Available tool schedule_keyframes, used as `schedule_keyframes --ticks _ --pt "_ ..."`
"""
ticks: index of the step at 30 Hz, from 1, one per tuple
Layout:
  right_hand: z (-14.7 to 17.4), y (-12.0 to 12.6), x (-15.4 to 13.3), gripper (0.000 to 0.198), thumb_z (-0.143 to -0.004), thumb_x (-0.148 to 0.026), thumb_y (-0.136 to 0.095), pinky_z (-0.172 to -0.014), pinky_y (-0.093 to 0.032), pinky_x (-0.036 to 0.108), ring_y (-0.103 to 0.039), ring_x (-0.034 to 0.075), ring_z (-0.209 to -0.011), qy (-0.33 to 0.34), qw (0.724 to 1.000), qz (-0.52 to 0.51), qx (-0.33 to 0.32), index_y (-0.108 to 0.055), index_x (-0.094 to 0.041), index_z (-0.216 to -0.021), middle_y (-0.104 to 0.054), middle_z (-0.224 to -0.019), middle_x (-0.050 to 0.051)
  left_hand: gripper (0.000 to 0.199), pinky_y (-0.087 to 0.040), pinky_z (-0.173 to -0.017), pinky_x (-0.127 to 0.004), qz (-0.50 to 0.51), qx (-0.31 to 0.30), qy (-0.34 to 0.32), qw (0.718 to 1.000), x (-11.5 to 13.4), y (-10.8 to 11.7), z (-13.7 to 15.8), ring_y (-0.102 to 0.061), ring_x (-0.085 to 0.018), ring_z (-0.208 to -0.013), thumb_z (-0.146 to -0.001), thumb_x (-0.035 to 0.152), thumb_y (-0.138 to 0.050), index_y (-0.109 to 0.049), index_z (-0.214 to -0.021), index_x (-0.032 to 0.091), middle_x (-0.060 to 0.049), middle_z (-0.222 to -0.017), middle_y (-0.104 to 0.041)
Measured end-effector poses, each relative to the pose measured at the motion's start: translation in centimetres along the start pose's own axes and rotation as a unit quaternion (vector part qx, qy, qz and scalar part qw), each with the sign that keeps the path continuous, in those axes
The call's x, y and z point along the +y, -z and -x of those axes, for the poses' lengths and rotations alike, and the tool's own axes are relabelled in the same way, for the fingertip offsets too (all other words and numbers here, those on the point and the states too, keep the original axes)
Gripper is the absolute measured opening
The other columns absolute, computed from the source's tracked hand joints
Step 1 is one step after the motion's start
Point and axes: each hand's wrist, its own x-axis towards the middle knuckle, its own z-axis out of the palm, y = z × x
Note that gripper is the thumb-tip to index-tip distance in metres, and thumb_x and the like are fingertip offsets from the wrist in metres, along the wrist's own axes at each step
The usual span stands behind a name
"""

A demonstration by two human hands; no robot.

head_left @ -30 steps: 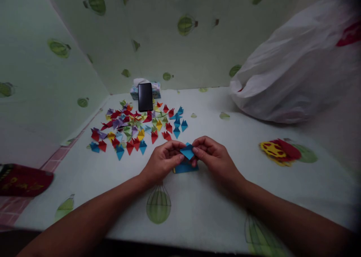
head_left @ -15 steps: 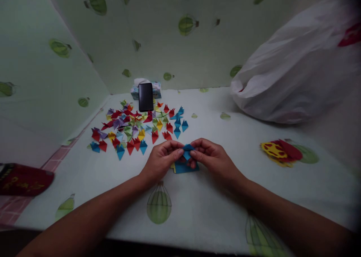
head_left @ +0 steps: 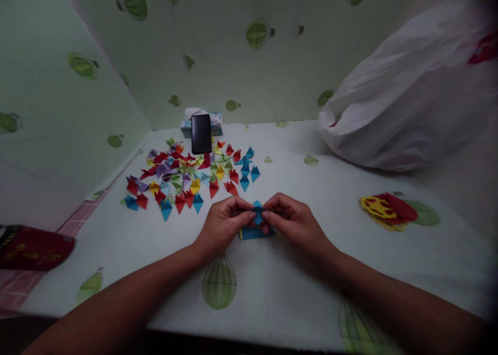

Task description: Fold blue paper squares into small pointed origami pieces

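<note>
Between my two hands is a small folded piece of blue origami paper (head_left: 258, 218), its pointed tip facing away from me. My left hand (head_left: 227, 219) pinches its left side with thumb and fingers. On the right side, my right hand (head_left: 290, 216) pinches it the same way. Just under the fingers lies a stack of blue paper squares (head_left: 254, 233) with a yellow edge showing at its left; the hands partly cover it. Beyond my hands, many folded paper pieces (head_left: 189, 196) in red, blue, yellow, green and purple are spread over the table.
A black phone (head_left: 201, 134) leans on a tissue box (head_left: 187, 128) near the back wall. At the right bulges a large white plastic bag (head_left: 389, 95). Red and yellow cut-outs (head_left: 383, 209) lie right of my hands. A dark red item (head_left: 37, 248) sits at the left edge.
The folded blue paper has turned and flattened slightly in my fingers, and both hands have shifted a little. Everything else lies as before.
</note>
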Motion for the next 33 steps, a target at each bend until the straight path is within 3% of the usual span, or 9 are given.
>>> schedule_keyframes --ticks 5,18,24,33 --pt "-0.08 0.14 -0.30 0.017 -0.086 -0.035 -0.066 -0.062 -0.051 0.028 -0.063 0.013 -0.059 -0.006 1.000 0.002 -0.010 -0.063 -0.019 -0.082 -0.066 -0.064 -0.001 0.020 -0.056 -0.065 -0.025 -0.009 0.019 0.006 1.000 0.14 -0.01 0.03 -0.067 -0.012 -0.063 -0.072 0.026 -0.081 -0.066 -0.076 0.015 0.000 -0.068 -0.070" --pt "-0.06 0.32 -0.21 0.024 -0.091 -0.041 -0.061 -0.065 -0.048 0.028 -0.061 0.013 -0.061 -0.014 1.000 -0.002 -0.020 -0.062 -0.018 -0.082 -0.064 -0.063 -0.001 0.018 -0.052 -0.064 -0.024 -0.077 0.019 -0.057 0.995 0.02 0.15 0.09 -0.063 -0.013 -0.067 -0.075 0.029 -0.079 -0.069 -0.079 0.015 -0.001 -0.072 -0.069" --pt "-0.14 0.35 -0.47 0.026 -0.091 -0.041 -0.061 -0.065 -0.047 0.028 -0.059 0.014 -0.061 -0.017 1.000 0.011 -0.020 -0.063 -0.017 -0.080 -0.063 -0.063 -0.001 0.023 -0.050 -0.068 -0.023 -0.142 0.005 -0.085 0.986 0.15 0.59 0.10 -0.062 -0.012 -0.070 -0.089 0.036 -0.066 -0.071 -0.082 0.014 -0.002 -0.074 -0.069" --pt "-0.01 0.43 -0.43 0.027 -0.090 -0.042 -0.061 -0.065 -0.045 0.028 -0.058 0.014 -0.062 -0.012 1.000 0.020 -0.020 -0.064 -0.017 -0.080 -0.062 -0.063 -0.001 0.018 -0.049 -0.062 -0.020 -0.136 0.020 -0.077 0.988 0.32 0.33 0.15 -0.059 -0.011 -0.064 -0.083 0.032 -0.071 -0.072 -0.076 0.015 0.000 -0.069 -0.068"
